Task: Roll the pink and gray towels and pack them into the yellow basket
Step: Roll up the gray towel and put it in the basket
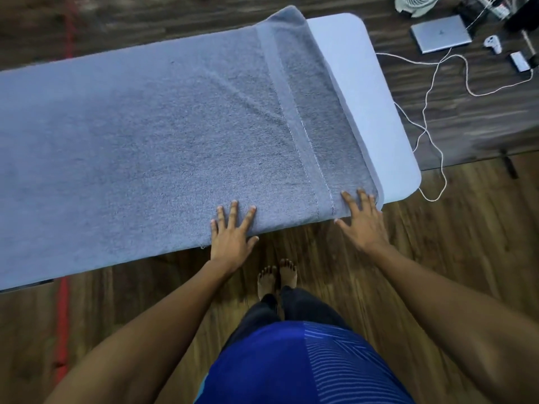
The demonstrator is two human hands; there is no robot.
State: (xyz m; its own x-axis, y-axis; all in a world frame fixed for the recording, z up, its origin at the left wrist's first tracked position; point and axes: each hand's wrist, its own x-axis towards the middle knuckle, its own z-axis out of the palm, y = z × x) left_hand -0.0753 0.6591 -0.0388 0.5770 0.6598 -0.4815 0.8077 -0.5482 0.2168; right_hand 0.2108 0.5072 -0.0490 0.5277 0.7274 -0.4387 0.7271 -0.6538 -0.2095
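A gray towel (163,135) lies spread flat over most of a white table (370,97), its stitched band running near its right end. My left hand (232,233) rests flat on the towel's near edge with fingers straight and spread. My right hand (363,218) presses flat on the towel's near right corner, fingers straight. Neither hand holds anything. No pink towel or yellow basket is in view.
A bare strip of table shows to the right of the towel. On the wooden floor at the upper right lie a laptop (440,33), a white cable (434,118) and small devices. A red strip (62,316) runs along the floor at left. My bare feet (277,277) stand near the table.
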